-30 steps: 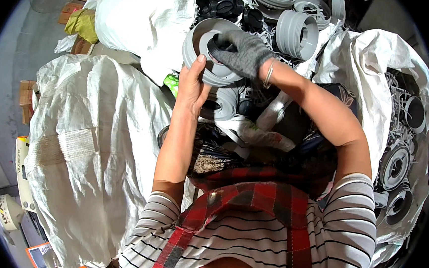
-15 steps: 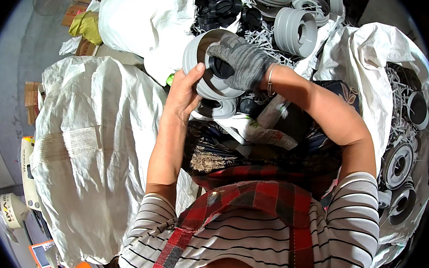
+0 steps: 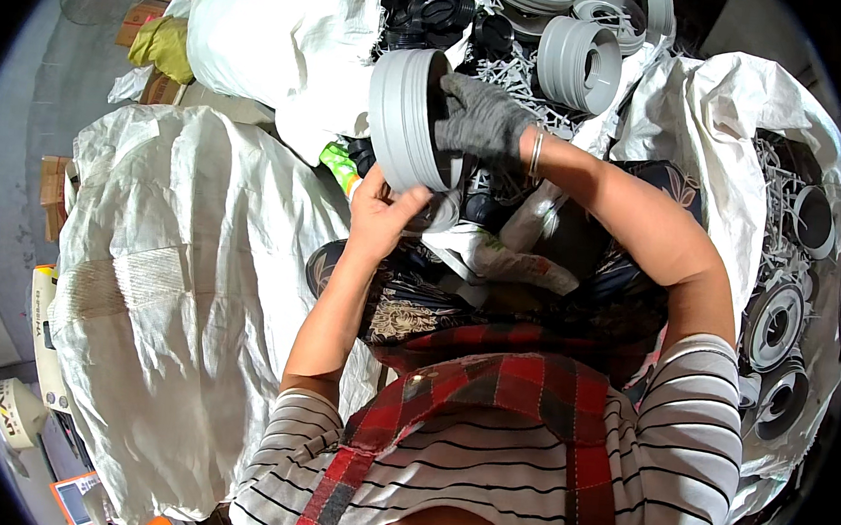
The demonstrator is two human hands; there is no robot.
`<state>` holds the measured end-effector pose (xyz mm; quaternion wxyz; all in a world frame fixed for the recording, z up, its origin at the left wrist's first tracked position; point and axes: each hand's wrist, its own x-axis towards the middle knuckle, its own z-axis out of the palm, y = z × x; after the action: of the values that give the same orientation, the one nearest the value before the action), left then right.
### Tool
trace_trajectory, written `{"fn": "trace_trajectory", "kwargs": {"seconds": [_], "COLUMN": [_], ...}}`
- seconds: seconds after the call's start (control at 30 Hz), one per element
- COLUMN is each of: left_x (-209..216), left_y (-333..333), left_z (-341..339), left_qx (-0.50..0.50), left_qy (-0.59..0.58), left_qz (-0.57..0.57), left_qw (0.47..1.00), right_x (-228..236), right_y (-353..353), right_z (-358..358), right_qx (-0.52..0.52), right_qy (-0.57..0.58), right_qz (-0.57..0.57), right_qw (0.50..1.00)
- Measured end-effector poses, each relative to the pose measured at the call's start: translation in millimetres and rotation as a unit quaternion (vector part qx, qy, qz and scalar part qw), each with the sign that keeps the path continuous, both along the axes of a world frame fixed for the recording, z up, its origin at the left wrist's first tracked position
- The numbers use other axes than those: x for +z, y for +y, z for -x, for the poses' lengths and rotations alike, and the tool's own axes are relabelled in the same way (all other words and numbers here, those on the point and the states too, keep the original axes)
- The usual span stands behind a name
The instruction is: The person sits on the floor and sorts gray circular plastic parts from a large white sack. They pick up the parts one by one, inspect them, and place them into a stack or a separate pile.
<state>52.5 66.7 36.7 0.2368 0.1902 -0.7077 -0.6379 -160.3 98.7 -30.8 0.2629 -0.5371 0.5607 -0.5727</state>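
A crumpled yellow bag lies by a brown cardboard box, a cream-coloured device beside a large white sack

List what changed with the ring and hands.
The grey ribbed ring turned: its opening, earlier toward the camera, now faces right. The left hand moved to its lower edge, still holding it. The gloved right hand stays at the opening; the black piece seen there is now hidden. White sacks unchanged.
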Motion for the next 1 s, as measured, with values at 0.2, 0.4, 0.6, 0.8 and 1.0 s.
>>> {"fn": "trace_trajectory", "kwargs": {"seconds": [0.2, 0.4, 0.6, 0.8, 1.0], "left_x": [-0.6, -19.2, -41.9, -53.8, -1.8], "left_y": [-3.2, 29.0, 29.8, 6.5, -17.1], "left_z": [-24.3, -34.9, -65.8, -63.6, -44.5], "left_qx": [-0.01, 0.093, 0.11, 0.076, 0.125], "left_qy": [-0.163, -0.056, -0.173, -0.27, -0.232], "left_qz": [0.195, 0.397, 0.423, 0.379, 0.012], "left_qw": [0.967, 0.912, 0.882, 0.882, 0.965], "right_x": [24.8, -2.7, 14.9, -66.2, -8.7], "right_y": [20.7, -7.3, 19.6, 17.7, -3.1], "right_z": [-17.2, -17.7, 103.6, 149.1, 62.5], "right_qx": [0.163, -0.039, -0.422, -0.396, -0.337], "right_qy": [-0.196, 0.145, 0.315, 0.055, 0.074], "right_qz": [0.01, 0.096, -0.23, -0.258, -0.212], "right_qw": [0.967, 0.984, 0.818, 0.88, 0.914]}}
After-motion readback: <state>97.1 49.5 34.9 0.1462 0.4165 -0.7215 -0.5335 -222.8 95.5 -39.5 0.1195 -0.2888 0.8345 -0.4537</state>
